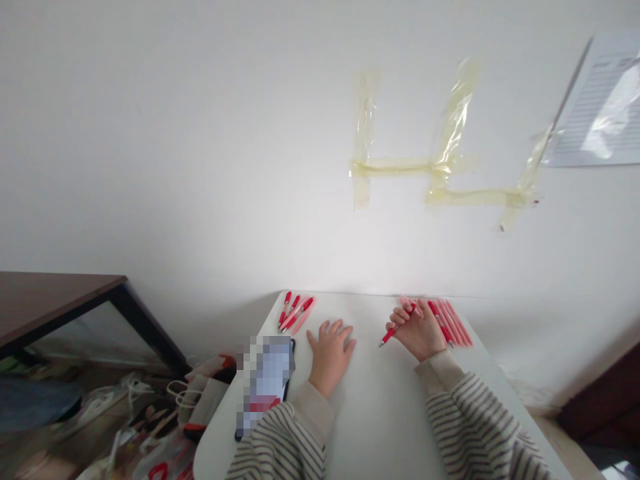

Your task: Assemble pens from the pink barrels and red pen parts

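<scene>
At a white worktop [380, 417], a phone [267, 383] lies along the left edge, perhaps for easy viewing. Beside it, the left hand [331, 353] rests palm down, fingers spread and holding nothing, apparently for support. The right hand [419, 328] curls its fingers around a red pen [389, 335], seemingly to keep it secure. Beyond, loose pens [297, 316] cross at the left corner; a row of pens [454, 322] lies side by side at right, likely for neatness. Yellowish tape [397, 168] clings to the wall [175, 167].

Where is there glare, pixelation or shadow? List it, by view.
Head view: glare on the wall tape and the paper sheet, too soft to read; head view: coarse pixelation over the phone; head view: faint shadow beside the left hand.
</scene>
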